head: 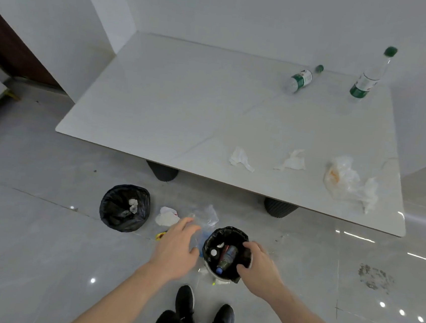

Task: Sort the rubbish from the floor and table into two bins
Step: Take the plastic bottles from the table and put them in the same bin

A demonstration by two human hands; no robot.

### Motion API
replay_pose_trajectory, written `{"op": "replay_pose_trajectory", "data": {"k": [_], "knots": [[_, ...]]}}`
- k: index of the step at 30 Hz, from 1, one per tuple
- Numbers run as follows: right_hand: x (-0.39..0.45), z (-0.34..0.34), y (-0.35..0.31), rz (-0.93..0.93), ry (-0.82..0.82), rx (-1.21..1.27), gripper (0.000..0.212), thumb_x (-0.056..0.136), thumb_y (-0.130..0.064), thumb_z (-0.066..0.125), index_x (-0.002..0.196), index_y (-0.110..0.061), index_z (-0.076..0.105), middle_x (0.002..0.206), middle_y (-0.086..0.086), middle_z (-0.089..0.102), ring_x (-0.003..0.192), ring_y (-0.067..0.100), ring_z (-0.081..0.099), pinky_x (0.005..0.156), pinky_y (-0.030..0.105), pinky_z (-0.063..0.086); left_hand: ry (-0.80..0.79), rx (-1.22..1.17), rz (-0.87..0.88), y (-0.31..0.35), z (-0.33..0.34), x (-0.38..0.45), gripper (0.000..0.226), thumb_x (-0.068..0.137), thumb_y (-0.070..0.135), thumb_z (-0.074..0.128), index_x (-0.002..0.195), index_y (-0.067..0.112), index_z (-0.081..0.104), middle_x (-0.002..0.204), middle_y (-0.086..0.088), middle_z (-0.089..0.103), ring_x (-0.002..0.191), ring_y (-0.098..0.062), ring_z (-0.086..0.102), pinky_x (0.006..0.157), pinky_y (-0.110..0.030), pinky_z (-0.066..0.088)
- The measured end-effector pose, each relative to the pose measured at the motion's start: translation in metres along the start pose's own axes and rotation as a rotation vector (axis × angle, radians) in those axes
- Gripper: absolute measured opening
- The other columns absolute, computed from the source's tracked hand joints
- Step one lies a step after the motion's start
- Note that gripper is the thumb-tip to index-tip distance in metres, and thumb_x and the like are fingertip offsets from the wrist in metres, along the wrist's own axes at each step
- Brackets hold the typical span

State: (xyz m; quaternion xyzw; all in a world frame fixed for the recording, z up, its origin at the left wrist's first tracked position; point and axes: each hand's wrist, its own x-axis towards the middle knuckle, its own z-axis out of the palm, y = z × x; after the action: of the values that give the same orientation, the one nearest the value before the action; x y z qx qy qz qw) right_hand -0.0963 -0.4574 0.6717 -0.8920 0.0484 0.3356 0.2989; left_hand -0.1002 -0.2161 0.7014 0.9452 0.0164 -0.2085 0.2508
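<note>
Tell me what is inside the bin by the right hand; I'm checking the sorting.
The bin by the right hand holds plastic bottles and a white cap. Whatever lies beneath them is hidden by the bottles and the black liner.

Black shoes (203, 315) on grey tiled floor (41, 235); dark door (10, 50) left.

My head camera is the only view; it looks steeply down and forward from above my shoes (203, 315), close over the near bin (226, 252), with the table (186, 100) stretching beyond it.
</note>
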Motion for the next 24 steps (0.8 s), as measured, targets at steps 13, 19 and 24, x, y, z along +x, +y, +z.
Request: {"op": "replay_pose_trajectory", "data": {"k": [13,19,24], "knots": [[-0.007,-0.072,-0.073,-0.066,0.147,-0.089,0.082,0.086,-0.036,0.063,0.158,-0.026,0.024,0.168,0.0,0.011,0.151,0.023,0.023,0.12,0.034,0.027,0.086,0.031,0.173,0.013,-0.101,0.033,0.061,0.094,0.032,0.056,0.151,0.028,0.038,0.166,0.006,0.016,0.151,-0.016,0.018,0.122,-0.033,0.022],[0.008,-0.147,-0.085,-0.072,0.245,-0.101,0.079,0.09,-0.033,0.062,0.158,-0.027,0.022,0.167,-0.002,0.011,0.152,0.022,0.018,0.118,0.033,0.028,0.103,0.032,0.243,0.049,-0.148,0.078,0.06,0.094,0.034,0.056,0.151,0.029,0.037,0.165,0.009,0.014,0.15,-0.018,0.02,0.121,-0.034,0.024],[0.039,-0.218,-0.08,-0.042,0.331,-0.13,0.078,0.088,-0.034,0.062,0.157,-0.027,0.025,0.167,-0.001,0.013,0.15,0.022,0.025,0.117,0.035,0.032,0.127,0.012,0.277,0.097,-0.174,0.136,0.06,0.092,0.034,0.058,0.149,0.029,0.04,0.164,0.008,0.018,0.148,-0.018,0.024,0.12,-0.033,0.026]]}}
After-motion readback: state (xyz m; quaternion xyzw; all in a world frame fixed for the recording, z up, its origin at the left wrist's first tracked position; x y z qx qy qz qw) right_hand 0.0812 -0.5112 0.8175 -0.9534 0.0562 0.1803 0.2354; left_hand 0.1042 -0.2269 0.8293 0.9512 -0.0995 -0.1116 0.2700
